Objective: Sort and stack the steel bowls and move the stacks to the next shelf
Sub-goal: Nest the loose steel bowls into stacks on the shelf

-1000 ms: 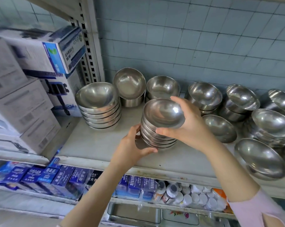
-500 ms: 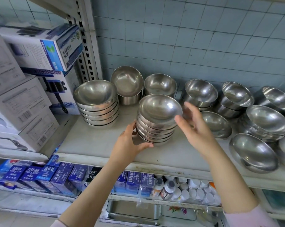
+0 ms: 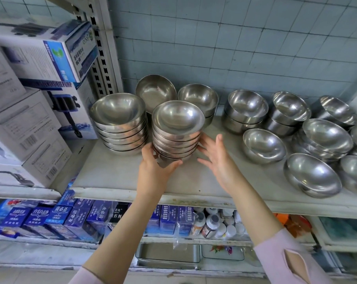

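A stack of several shallow steel bowls (image 3: 178,128) stands tilted on the grey shelf (image 3: 116,175), right beside a similar stack (image 3: 118,121) to its left. My left hand (image 3: 153,167) grips the base of the middle stack from the front left. My right hand (image 3: 219,162) is open with spread fingers, its fingertips at the stack's right side; I cannot tell if they touch. More steel bowls stand behind (image 3: 155,92) (image 3: 198,99) and to the right, some nested in pairs (image 3: 245,108) (image 3: 288,108), some in low stacks (image 3: 326,138), some single (image 3: 264,145) (image 3: 313,176).
Cardboard boxes (image 3: 30,128) fill the neighbouring shelf on the left, past a slotted metal upright (image 3: 103,48). A tiled wall closes the back. Below are blue cartons (image 3: 71,219) and white bottles (image 3: 214,223).
The middle stack has shifted left, close to the left stack. My right hand left the top bowl's rim and dropped beside the stack. My left hand stays at its base.
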